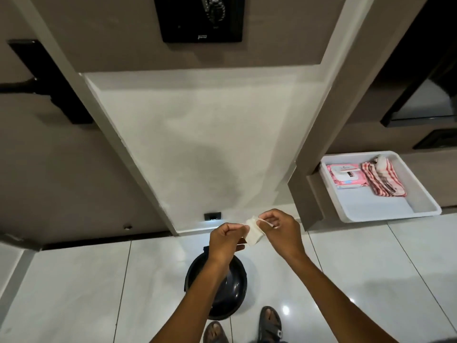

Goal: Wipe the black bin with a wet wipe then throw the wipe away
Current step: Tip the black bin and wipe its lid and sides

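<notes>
Both forearms reach fwd from the bottom edge, bare, meeting at frame centre-low above the floor [74, 280]. Left hand [226, 240]: fist-like, knuckles up, fingers curled in tight, thumb and forefinger tips pinching the left edge of the wipe [253, 232]. Right hand [283, 231]: wrist cocked, fingers curled and bunched, thumb and forefinger nipping the wipe's upper right corner; a thin strand of wipe runs across the fingers. Wipe is small, off-white, partly folded, stretched betw. the two hands, hanging slightly below the pinch points. Not touching the bin.

Black bin [232, 290]: round, on the tiled floor directly below the hands, at 6 o'clock from the wipe; left forearm crosses over its rim. Inside looks dark and glossy; contents cannot be told.

Two feet in sandals [270, 324] at 6 o'clock of the bin, just beside it.

White tray [420, 191] at 2 o'clock from the hands, well apart, sitting by the wall base. In it: pink wipes pack [346, 178] at left, red-and-white striped cloth [383, 180] just beside it at right.

Wall socket [212, 215] low on the white panel, at 10 o'clock from the left hand.
</notes>
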